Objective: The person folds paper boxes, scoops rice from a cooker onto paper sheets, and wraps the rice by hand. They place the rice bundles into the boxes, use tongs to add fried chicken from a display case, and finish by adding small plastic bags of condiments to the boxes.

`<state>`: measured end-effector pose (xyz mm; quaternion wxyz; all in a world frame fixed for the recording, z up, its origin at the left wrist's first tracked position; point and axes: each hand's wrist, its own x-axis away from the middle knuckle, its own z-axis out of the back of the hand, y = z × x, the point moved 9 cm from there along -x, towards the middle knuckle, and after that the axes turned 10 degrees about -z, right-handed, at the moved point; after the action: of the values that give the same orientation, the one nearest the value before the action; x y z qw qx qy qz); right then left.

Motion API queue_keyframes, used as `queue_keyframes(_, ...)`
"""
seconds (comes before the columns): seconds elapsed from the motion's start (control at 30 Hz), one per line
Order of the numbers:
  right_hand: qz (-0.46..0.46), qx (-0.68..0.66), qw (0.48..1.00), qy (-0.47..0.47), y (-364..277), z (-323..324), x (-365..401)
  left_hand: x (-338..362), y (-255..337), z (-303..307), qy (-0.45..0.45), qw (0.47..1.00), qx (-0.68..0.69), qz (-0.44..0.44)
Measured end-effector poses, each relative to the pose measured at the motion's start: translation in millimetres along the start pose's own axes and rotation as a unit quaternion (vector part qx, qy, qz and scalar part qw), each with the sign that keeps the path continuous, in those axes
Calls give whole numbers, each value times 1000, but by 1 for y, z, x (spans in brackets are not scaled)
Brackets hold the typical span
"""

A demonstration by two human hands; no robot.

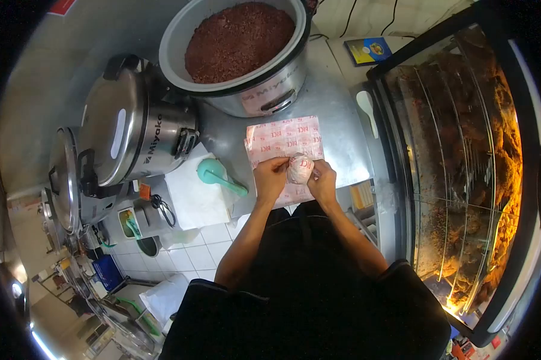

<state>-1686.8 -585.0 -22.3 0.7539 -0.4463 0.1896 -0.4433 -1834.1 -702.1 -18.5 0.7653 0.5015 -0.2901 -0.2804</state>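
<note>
A small rounded bundle wrapped in white paper with red print (300, 167) is between my two hands, above a stack of matching printed wrapping paper (282, 135). My left hand (271, 176) has its fingers closed on the bundle's left side. On the opposite side, my right hand (322, 180) pinches its lower right edge. What the paper encloses is hidden. To the left of my hands, a green rice scoop (218, 174) rests on white sheets (189, 189).
An open Miyako rice cooker (264, 96) holds reddish-brown rice (240, 42) beyond the paper. Lidded cookers (156, 138) line the left. A lit glass display case (462, 174) with browned food on racks stands at right, a white spatula (366, 111) beside it.
</note>
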Motion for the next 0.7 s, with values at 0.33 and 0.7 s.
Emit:
queue_keyframes(0.33, -71, -225, 969, -68, -17, 49, -30, 10, 53, -39, -40, 974, 217, 52)
queue_keyframes(0.7, -271, -286, 917, 56, 34, 52, 3, 19, 1, -125, -29, 845, 502, 183)
